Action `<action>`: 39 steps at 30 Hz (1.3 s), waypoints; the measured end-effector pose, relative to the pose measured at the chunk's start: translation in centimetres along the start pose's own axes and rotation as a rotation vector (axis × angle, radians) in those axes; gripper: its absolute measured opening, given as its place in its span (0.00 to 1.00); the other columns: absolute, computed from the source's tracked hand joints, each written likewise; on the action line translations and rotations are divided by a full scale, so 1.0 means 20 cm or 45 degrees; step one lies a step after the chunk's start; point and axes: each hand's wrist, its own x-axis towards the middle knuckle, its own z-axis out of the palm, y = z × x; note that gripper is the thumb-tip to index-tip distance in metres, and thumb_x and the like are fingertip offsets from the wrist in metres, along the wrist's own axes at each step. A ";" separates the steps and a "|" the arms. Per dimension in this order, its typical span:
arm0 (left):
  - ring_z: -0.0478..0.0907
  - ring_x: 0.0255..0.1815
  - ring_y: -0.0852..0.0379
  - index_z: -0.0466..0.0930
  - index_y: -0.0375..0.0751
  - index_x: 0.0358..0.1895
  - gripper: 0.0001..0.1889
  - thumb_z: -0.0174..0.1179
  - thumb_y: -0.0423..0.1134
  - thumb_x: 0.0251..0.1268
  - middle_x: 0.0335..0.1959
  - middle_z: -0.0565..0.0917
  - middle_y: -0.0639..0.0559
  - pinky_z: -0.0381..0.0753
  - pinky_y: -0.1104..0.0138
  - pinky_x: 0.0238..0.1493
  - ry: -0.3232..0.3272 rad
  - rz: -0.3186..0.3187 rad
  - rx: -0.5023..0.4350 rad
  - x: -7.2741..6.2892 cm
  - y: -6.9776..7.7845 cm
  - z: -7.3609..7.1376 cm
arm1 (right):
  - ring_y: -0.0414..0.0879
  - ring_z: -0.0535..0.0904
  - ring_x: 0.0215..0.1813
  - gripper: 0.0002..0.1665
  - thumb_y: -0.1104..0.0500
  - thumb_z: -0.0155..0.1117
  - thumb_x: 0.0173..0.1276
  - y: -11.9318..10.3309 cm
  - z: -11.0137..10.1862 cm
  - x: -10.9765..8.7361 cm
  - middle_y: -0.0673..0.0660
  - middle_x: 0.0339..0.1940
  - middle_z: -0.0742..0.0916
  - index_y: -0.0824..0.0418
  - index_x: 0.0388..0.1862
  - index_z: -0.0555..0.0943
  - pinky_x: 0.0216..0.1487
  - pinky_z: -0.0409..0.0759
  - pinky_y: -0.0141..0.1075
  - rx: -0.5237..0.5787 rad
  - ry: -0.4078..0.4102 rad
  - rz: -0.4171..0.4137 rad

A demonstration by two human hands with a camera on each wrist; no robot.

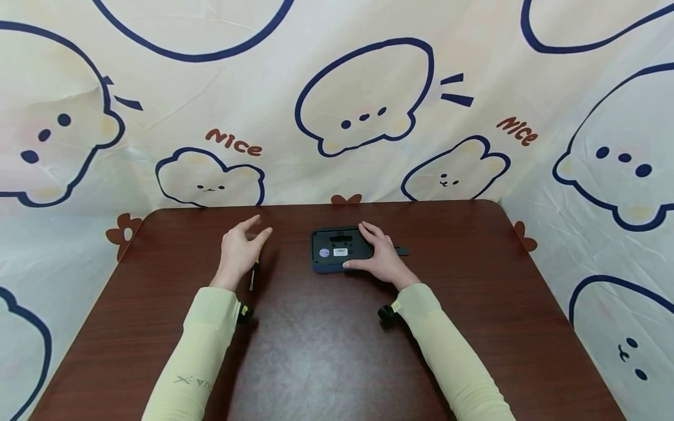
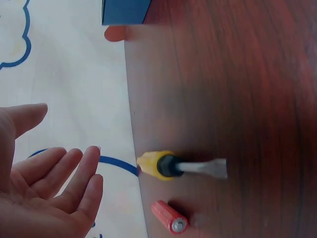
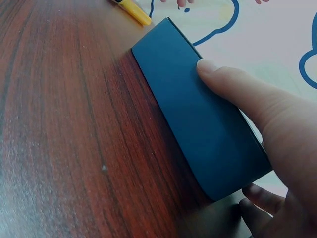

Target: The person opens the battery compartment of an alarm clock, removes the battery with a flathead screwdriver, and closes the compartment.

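My right hand [image 1: 380, 257] grips a dark blue box-shaped electronic device [image 1: 329, 251], thumb along its near side and fingers at its far edge. The black face up top has a rectangular battery slot, a white barcode label and a round sticker. My left hand [image 1: 238, 251] holds nothing; its fingers and thumb are spread apart. Beside it lies a flat-blade screwdriver [image 2: 158, 165] with a yellow handle. A red cylindrical battery [image 2: 170, 217] lies close to the screwdriver in the left wrist view; in the head view my left hand hides it.
A small flat black piece [image 1: 402, 251] lies on the table just right of the device, partly behind my right hand. The brown wooden table [image 1: 316, 351] ends at the back against a printed cloth [image 1: 295, 175], which also hangs along both sides.
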 end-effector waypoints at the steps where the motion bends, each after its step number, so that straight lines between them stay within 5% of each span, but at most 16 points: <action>1: 0.83 0.54 0.43 0.69 0.40 0.75 0.32 0.60 0.51 0.75 0.69 0.75 0.41 0.82 0.52 0.46 -0.004 0.012 -0.001 0.00 0.01 0.01 | 0.60 0.45 0.81 0.65 0.38 0.80 0.55 0.00 0.00 0.00 0.49 0.84 0.55 0.53 0.84 0.55 0.73 0.60 0.58 -0.002 0.001 0.001; 17: 0.68 0.72 0.40 0.68 0.39 0.76 0.33 0.60 0.51 0.75 0.72 0.71 0.37 0.67 0.45 0.68 -0.131 0.084 0.017 -0.03 0.08 0.10 | 0.58 0.48 0.80 0.64 0.39 0.81 0.56 -0.01 0.00 0.01 0.45 0.83 0.55 0.52 0.84 0.56 0.72 0.62 0.56 -0.008 0.006 0.012; 39: 0.66 0.73 0.44 0.67 0.37 0.76 0.37 0.62 0.55 0.72 0.74 0.70 0.41 0.66 0.47 0.70 -0.230 0.160 -0.002 -0.07 0.16 0.24 | 0.59 0.47 0.81 0.65 0.38 0.80 0.56 0.00 0.00 0.00 0.48 0.83 0.55 0.51 0.84 0.55 0.72 0.61 0.57 -0.014 0.007 0.010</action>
